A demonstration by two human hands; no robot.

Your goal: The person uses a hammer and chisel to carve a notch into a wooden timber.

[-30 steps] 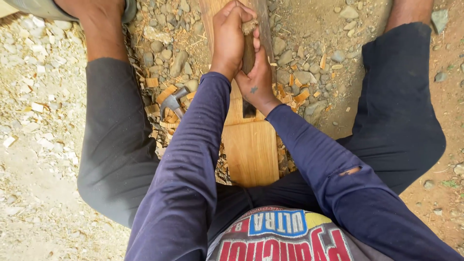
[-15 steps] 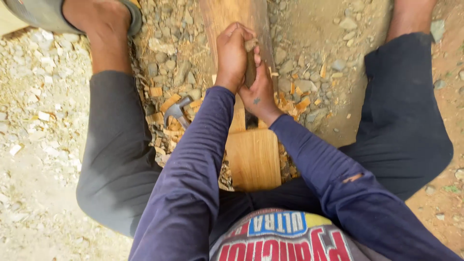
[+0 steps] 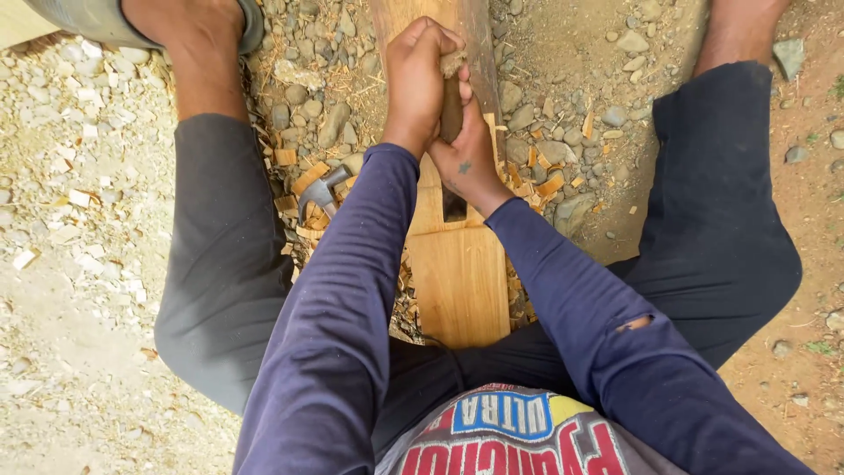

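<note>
One pale, flat-planed wooden plank (image 3: pixel 459 281) is lying lengthwise on the gravel between the person's legs. Both hands are gripping one dark wooden-handled chisel (image 3: pixel 452 132) upright on it, left hand (image 3: pixel 419 79) fingers wrapping the top, right hand (image 3: pixel 470 158) fingers closing lower. One steel claw hammer (image 3: pixel 318 192) is lying among wood chips beside the plank.

The wooden plank (image 3: pixel 459 281) is pale honey-tan with fine straight grain; its carved upper section is a slightly lighter yellow-tan. The chisel (image 3: pixel 452 132) gripped by the left hand (image 3: pixel 418 84) and right hand (image 3: pixel 469 154) has a dark brown handle, frayed beige at the top, and a dark blade. The right hand carries a small dark blue-grey mark on its back. Both sleeves (image 3: pixel 338 299) are dark navy. The trousers (image 3: pixel 220 264) read charcoal grey on the left leg and near-black navy on the right. The hammer (image 3: pixel 318 193) head is dull steel grey. Wood chips (image 3: pixel 303 176) are orange-tan. The gravel (image 3: pixel 308 97) is grey-brown; the bare soil (image 3: pixel 818 211) is reddish brown.
</note>
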